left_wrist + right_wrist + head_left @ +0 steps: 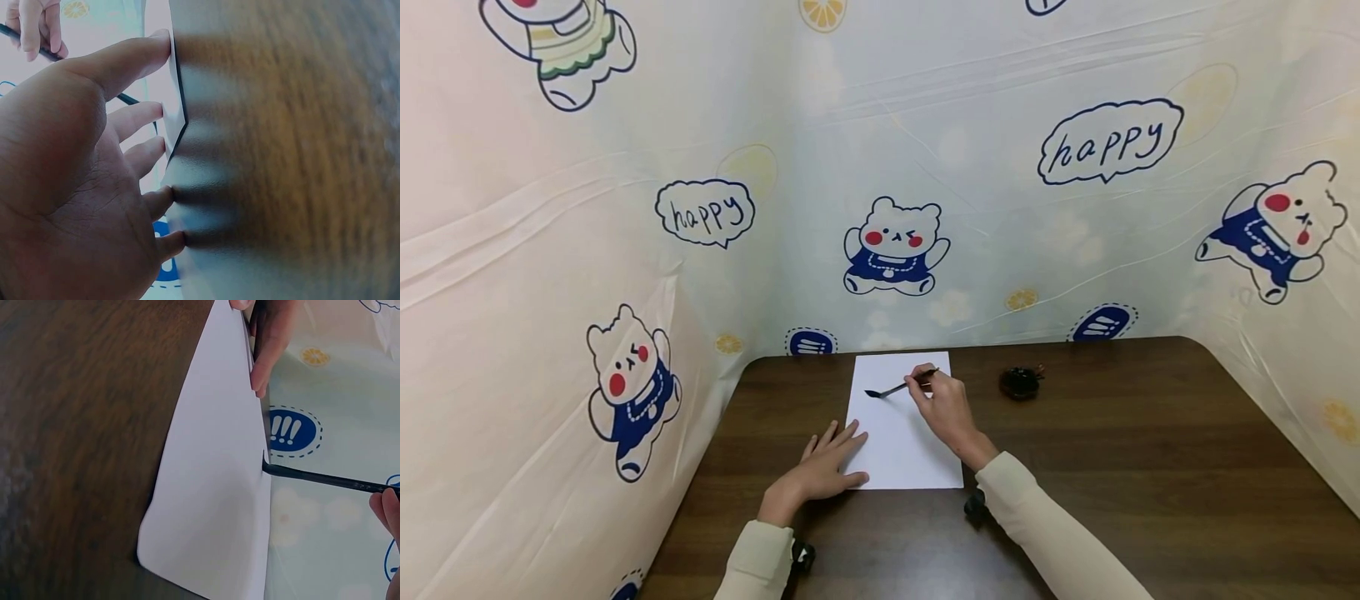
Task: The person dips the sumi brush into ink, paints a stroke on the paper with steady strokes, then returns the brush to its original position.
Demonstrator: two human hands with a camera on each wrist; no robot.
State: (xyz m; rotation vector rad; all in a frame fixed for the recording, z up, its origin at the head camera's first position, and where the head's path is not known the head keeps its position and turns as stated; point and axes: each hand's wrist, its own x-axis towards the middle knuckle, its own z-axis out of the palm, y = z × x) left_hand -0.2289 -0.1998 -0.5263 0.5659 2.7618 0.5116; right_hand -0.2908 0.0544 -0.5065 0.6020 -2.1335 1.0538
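Left hand: palm down, fingers spread wide, resting at 8 o'clock edge of paper. Right hand: over paper's 2 o'clock side, pinching one brush, tip toward 9 o'clock. On desk: one paper; one dark pot, between 2 and 3 o'clock from paper.

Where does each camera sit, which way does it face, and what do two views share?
Head: worn on the head, looks forward and down at the paper; the left hand, right hand and both sleeves show.
Left wrist: on that wrist, looks at the left hand's fingers and the table; part of the right hand shows.
Right wrist: on that wrist, looks across the paper; parts of both hands show.
Shared by head and right wrist: brush and paper.
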